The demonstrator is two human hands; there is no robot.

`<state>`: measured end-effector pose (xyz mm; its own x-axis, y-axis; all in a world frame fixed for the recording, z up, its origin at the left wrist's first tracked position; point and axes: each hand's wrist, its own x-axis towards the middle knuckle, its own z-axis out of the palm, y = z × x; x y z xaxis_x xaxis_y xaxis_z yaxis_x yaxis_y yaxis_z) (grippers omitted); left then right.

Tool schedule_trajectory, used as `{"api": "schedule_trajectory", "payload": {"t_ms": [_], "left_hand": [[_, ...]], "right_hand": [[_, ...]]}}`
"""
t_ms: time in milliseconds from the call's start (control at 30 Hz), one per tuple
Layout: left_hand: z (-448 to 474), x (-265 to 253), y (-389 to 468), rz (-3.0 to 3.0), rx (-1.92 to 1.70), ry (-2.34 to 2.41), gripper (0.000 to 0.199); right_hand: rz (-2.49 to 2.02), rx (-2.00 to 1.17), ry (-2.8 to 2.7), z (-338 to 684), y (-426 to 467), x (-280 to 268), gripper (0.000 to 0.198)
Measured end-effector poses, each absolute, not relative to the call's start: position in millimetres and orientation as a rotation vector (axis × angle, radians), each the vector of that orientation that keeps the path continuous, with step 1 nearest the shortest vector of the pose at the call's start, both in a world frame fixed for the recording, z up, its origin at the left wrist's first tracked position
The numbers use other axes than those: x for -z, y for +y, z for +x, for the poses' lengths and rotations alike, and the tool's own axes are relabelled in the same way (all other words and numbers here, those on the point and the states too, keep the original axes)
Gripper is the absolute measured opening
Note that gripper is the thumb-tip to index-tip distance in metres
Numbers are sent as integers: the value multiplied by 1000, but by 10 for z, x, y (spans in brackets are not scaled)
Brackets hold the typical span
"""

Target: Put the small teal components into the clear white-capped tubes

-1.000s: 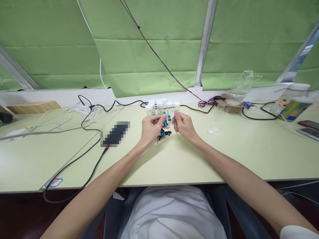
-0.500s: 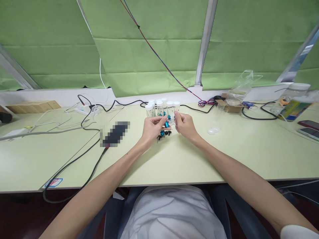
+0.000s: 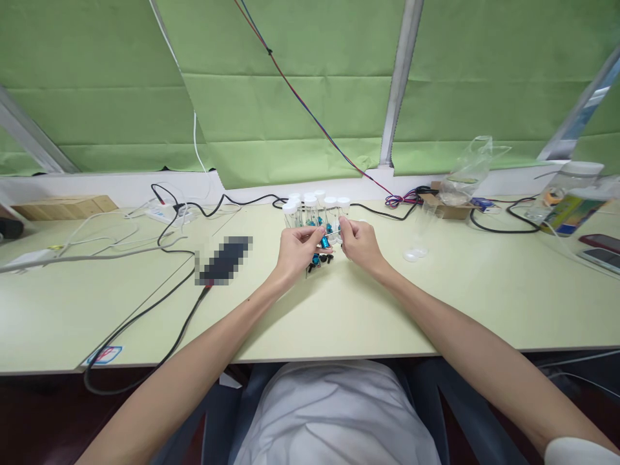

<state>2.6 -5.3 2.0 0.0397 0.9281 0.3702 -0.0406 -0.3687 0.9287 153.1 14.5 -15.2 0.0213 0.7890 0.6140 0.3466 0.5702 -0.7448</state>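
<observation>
My left hand (image 3: 299, 248) is closed in a pinch, with a small shiny blue cylindrical part (image 3: 325, 242) at its fingertips. Between the two hands runs a thin, pale, wire-like piece (image 3: 333, 232), and my right hand (image 3: 357, 240) pinches its right end. Whether this piece is joined to the blue part is too small to tell. Just beneath the fingers, several small black parts (image 3: 323, 258) and another blue part (image 3: 316, 259) lie on the table. Behind the hands stand clear vials with white caps (image 3: 310, 201), some with blue parts in them.
On the table (image 3: 339, 316), a blurred-out dark device (image 3: 225, 260) with a black cable is at left. Right of the hands lie clear plastic lids (image 3: 414, 254). Farther right are a cardboard box (image 3: 450, 208), a clear jar (image 3: 578, 174) and phones (image 3: 603, 258). Cables run along the back.
Both hands stay in nearly the same place, fingers still pinched. The blue part at the left fingertips shifts very slightly.
</observation>
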Motion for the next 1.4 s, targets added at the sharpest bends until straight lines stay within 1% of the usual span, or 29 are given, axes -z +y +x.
{"api": "schedule_trajectory", "payload": {"t_ms": [400, 500, 633, 833, 1167, 1333, 1400], "left_hand": [[35, -16, -45, 1515, -1487, 939, 44], [28, -24, -47, 1509, -1490, 939, 42], [14, -53, -48, 1489, -1504, 933, 40], [4, -72, -49, 1451, -1474, 934, 43], [8, -50, -11, 1465, -1456, 947, 41], [-1, -38, 3, 1457, -1441, 980, 40], [-21, -27, 26, 1445, -1444, 1009, 40]], "right_hand": [[-988, -551, -1541, 1526, 157, 160, 61], [-961, -623, -1521, 1523, 155, 166, 61], [-871, -720, -1518, 1512, 112, 142, 57], [-807, -676, -1590, 1508, 68, 100, 50], [-741, -895, -1451, 1489, 148, 129, 51], [-745, -940, -1402, 1509, 215, 136, 53], [-777, -933, -1300, 1574, 281, 144, 56]]}}
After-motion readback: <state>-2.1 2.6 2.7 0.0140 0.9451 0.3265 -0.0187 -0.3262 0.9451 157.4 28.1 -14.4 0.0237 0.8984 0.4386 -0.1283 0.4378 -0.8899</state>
